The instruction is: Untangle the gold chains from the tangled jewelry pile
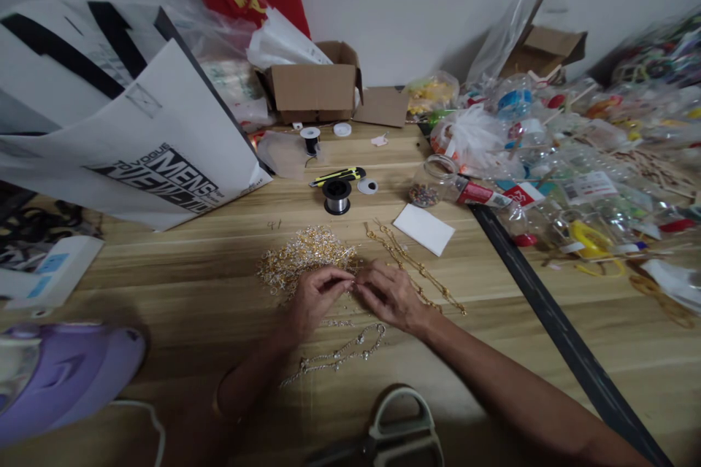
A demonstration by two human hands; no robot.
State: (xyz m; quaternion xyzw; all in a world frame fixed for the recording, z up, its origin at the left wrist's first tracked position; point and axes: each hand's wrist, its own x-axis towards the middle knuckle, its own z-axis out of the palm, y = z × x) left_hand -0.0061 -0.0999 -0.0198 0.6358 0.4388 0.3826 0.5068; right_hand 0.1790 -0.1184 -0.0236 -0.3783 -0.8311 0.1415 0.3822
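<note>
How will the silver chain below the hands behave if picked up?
Probably floppy: the silver chain lies in loose curves on the table. Likely light, as its links look thin. Dragged, it might snag the gold pile by the left hand.

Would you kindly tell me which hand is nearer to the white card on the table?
Right. The right hand lies just below and left of the white card; the left hand is farther left, by the bead pile.
</note>
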